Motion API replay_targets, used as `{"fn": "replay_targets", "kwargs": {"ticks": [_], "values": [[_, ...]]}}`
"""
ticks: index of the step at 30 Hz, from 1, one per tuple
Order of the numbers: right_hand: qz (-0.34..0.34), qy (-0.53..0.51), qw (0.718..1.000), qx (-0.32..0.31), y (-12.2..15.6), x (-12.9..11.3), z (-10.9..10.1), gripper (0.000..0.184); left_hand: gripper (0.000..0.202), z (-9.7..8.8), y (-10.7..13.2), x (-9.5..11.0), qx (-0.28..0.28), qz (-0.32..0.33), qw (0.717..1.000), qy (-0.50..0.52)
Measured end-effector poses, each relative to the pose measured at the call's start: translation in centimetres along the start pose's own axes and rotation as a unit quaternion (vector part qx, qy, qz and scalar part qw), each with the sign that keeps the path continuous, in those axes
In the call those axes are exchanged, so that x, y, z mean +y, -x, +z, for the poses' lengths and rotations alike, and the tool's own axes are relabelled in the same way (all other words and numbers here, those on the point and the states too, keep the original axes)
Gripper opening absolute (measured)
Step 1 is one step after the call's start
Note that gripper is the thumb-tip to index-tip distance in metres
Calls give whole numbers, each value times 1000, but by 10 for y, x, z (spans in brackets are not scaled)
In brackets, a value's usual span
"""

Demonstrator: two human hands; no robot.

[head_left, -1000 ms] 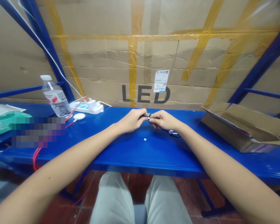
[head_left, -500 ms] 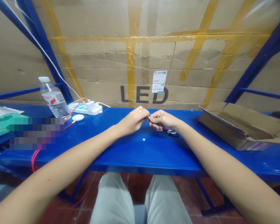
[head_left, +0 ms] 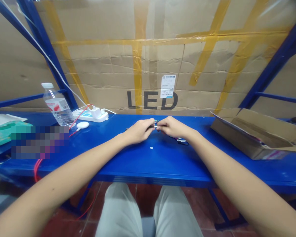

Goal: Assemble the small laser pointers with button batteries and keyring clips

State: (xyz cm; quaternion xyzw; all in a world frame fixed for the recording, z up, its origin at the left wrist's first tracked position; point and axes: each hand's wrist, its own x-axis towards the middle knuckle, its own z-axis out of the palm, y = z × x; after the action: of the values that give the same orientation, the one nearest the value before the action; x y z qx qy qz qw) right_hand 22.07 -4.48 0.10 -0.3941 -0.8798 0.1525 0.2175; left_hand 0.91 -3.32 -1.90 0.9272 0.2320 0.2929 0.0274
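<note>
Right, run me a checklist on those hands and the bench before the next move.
1. Left hand and right hand both pinching a small metallic part: ok.
2. Identity of the small metallic part: cannot tell, the fingers hide most of it.
3. Small dark-and-white loop clip on the blue metal bench, beside the right hand, not held: ok.
4. Small round white disc on the bench, apart from both hands: ok.
5. Clear plastic water bottle upright, off to the left of the hands: ok.

Head-worn camera, facing forward and down
</note>
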Motion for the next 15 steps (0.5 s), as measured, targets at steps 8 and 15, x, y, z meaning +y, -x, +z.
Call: {"fn": "replay_targets", "kwargs": {"ticks": [8, 15], "values": [[36, -109, 992, -59, 2, 1, -2, 27, 19, -1, 0, -1, 22, 81, 996, -38], [14, -6, 1000, -12, 2, -3, -6, 29, 7, -4, 0, 11, -21, -26, 999, -8]]}}
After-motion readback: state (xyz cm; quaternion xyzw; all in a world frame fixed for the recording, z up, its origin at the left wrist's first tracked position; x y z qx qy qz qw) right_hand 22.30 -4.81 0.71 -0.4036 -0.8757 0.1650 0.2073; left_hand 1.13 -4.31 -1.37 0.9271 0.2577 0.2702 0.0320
